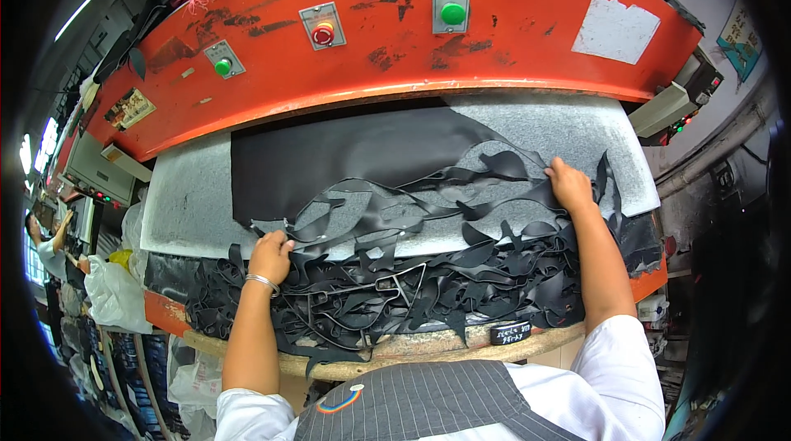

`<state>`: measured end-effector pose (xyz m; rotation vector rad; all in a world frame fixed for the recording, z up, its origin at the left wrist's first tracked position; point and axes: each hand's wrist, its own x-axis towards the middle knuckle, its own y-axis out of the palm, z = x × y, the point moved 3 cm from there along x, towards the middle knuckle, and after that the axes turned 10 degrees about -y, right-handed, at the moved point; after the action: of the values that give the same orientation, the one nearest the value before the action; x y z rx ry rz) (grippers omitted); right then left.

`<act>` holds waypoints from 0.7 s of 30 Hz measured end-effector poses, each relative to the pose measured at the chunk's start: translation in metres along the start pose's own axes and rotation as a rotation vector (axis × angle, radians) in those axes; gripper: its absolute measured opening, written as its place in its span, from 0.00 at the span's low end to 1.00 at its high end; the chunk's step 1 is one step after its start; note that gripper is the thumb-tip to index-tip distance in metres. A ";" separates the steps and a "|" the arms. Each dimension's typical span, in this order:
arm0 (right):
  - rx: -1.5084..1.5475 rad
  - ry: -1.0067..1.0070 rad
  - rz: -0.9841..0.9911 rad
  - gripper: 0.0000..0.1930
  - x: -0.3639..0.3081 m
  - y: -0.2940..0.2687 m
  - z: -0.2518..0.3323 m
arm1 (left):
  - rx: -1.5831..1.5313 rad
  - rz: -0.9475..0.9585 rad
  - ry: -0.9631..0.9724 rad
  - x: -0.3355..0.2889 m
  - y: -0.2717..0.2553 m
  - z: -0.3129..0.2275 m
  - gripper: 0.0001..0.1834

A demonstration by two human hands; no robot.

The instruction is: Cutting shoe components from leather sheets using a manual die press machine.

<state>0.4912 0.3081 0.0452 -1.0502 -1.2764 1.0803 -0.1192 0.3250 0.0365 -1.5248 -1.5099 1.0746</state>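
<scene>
A black leather-like sheet [329, 157] lies on the grey cutting board [610, 136], its near side cut away into curved gaps and thin strips. My left hand [270, 261] pinches the sheet's near left corner. At the right, my right hand [570, 186] has its fingers closed on the thin cut edge of the same sheet, where narrow strips hang down. Below the board, a heap of black offcuts [519, 284] spreads between my forearms. On that heap rests a thin metal cutting die [404, 283], partly covered by scraps.
An orange press beam [395, 54] spans the far side, carrying green buttons [453, 14] and a red button [323, 33]. A small black marked block [511, 333] sits on the table's near edge. White plastic bags [115, 297] hang at left; another person [53, 247] is farther off.
</scene>
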 end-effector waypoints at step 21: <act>0.338 -0.677 0.204 0.32 0.075 0.018 0.315 | 0.162 0.057 0.266 0.034 0.033 -0.120 0.34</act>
<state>0.1763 0.3840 0.0492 -0.5740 -1.4472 1.8368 0.0028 0.3646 0.0508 -1.5367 -1.1773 0.9584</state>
